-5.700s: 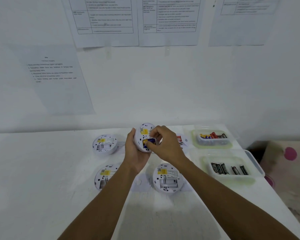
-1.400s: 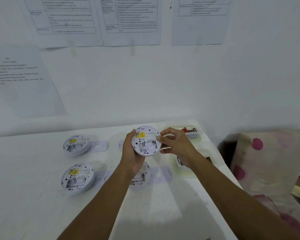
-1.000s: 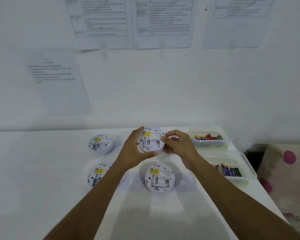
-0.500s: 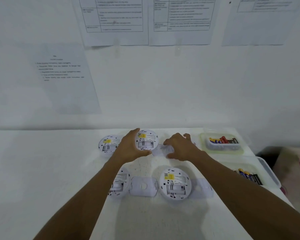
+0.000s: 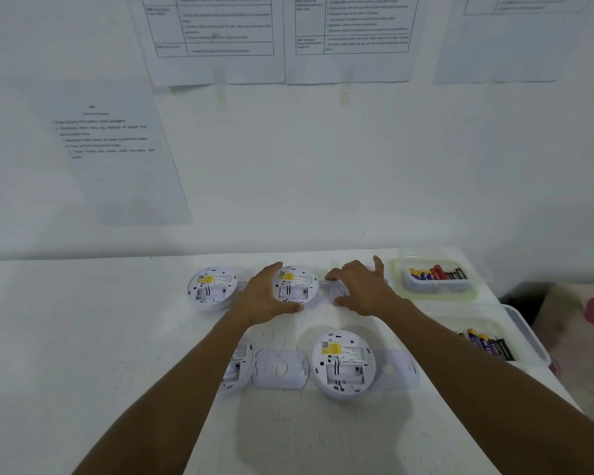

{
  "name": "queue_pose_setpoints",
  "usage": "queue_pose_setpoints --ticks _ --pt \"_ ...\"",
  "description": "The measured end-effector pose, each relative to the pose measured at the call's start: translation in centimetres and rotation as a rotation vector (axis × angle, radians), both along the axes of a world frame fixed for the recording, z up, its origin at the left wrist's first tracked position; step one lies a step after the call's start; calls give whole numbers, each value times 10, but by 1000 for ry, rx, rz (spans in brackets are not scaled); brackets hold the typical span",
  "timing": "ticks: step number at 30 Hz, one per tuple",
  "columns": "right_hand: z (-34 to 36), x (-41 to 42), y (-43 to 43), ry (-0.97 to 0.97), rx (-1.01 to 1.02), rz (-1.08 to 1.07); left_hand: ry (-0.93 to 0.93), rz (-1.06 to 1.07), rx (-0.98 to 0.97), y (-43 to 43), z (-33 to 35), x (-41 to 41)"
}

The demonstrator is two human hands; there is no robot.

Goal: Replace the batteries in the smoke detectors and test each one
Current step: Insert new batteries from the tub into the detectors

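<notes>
Four white smoke detectors lie back side up on the white table, battery bays empty. The back middle detector (image 5: 299,286) rests on the table with my left hand (image 5: 263,298) curved round its left rim, thumb at the near edge and index finger at the far edge. My right hand (image 5: 362,289) hovers with spread fingers over a white mounting plate (image 5: 338,290) just right of that detector. The other detectors sit at back left (image 5: 213,287), front right (image 5: 343,366) and front left (image 5: 238,370), the last partly hidden by my left forearm.
Two more mounting plates (image 5: 280,369) (image 5: 395,371) lie in the front row. A clear tub (image 5: 438,289) of mixed-colour batteries stands at back right. A nearer tray (image 5: 525,337) holds dark and blue batteries. The table's right edge meets spotted fabric (image 5: 590,313).
Both hands lowered the held detector from mid-air to the back middle of the table. The right hand left its rim and now spreads over the plate beside it.
</notes>
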State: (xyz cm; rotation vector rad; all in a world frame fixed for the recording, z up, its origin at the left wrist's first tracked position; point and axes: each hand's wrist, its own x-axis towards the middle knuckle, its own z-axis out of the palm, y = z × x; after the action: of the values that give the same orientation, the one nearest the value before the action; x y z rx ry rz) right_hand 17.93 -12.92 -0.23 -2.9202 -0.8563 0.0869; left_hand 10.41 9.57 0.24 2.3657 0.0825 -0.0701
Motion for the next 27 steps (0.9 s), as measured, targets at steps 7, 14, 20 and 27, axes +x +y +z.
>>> queue_pose_setpoints --ticks 7,14,20,27 --pt "0 -2 -2 -19 13 -10 7 -8 13 0 1 4" --pt "-1 -3 -4 -6 24 -38 13 -18 76 4 1 5" --pt "-2 -7 -4 15 40 -44 13 -18 107 3 -1 5" --pt "9 -10 -23 42 362 37 -154 -52 165 -10 1 9"
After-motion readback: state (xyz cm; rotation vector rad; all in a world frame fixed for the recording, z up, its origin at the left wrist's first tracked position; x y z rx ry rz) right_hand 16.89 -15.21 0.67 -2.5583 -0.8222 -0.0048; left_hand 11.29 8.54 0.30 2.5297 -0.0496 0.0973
